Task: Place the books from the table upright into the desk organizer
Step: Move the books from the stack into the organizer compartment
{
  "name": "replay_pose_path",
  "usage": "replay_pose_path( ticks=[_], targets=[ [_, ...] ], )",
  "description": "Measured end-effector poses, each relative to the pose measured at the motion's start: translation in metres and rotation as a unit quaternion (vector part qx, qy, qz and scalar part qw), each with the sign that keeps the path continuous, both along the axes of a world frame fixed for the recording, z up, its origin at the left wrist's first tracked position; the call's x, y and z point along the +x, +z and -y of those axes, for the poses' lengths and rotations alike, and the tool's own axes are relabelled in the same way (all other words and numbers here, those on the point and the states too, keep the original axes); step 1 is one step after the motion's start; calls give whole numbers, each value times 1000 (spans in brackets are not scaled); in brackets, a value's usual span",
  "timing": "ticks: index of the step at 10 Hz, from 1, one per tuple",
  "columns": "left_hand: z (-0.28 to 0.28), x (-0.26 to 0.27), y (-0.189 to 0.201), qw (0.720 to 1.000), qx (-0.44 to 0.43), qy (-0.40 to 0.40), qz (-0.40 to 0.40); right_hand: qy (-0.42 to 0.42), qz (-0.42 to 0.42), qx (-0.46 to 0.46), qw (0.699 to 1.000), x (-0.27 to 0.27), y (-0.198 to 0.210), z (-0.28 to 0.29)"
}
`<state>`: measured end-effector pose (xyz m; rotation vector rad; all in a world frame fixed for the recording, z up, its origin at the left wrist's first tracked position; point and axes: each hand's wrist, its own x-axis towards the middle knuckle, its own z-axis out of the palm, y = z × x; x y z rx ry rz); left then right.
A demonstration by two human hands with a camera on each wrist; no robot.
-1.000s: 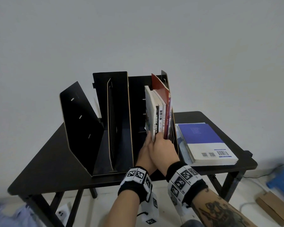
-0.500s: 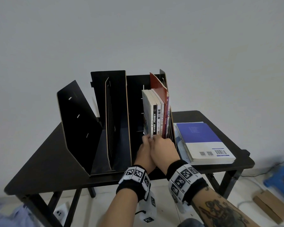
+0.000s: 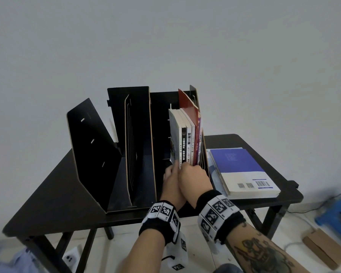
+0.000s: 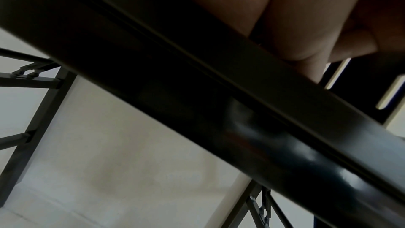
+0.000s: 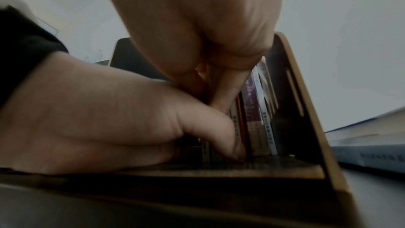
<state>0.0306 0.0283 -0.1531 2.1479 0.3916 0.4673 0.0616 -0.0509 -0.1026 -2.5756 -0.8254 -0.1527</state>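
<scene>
A black desk organizer [image 3: 95,146] stands on a black table [image 3: 57,194]. Several books [image 3: 188,142] stand upright in its rightmost compartment, spines toward me, with a red one reaching highest. My left hand [image 3: 172,174] holds the foot of the leftmost books, its thumb at the base of the spines [image 5: 234,145]. Beside it, my right hand [image 3: 193,174] has its fingers curled against the lower spines of the books [image 5: 254,110]. A blue-and-white book [image 3: 236,162] lies flat on another book, right of the organizer. The left wrist view shows mostly the table edge [image 4: 197,101].
Slanted dividers [image 3: 130,150] split the organizer into further compartments on the left. On the floor are a blue stool [image 3: 335,211] and a cardboard box [image 3: 323,251] at the right, and a white power strip [image 3: 71,257] under the table.
Both hands have moved forward with the books, which now sit deeper in the right compartment and stand straighter.
</scene>
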Motion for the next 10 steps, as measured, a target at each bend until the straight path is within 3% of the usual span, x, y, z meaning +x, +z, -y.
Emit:
replay_pose_path(
  ticks=[1,2,3,4,5,6,7,8,10],
  targets=[
    [-9,14,-13,998,-57,-8,-8,-1,-10,3,1000,-1,0,1],
    [-10,16,-13,998,-33,-4,55,1,-21,44,999,-4,3,3],
    [-10,18,-12,999,-5,32,39,35,21,101,994,-12,9,11],
    [-8,18,-12,999,21,-2,43,48,99,142,984,-20,19,28],
    [-10,17,-15,999,-33,-6,38,-13,137,177,974,-13,24,47],
    [-7,14,-9,999,-33,1,36,-114,100,170,974,12,18,64],
    [-7,14,-8,999,-30,5,30,-174,84,28,981,36,3,77],
    [-4,11,-4,999,-27,6,33,-208,49,-160,964,43,-13,84],
    [-3,9,-4,999,-33,3,33,-152,55,-217,963,38,-3,82]
  ],
)
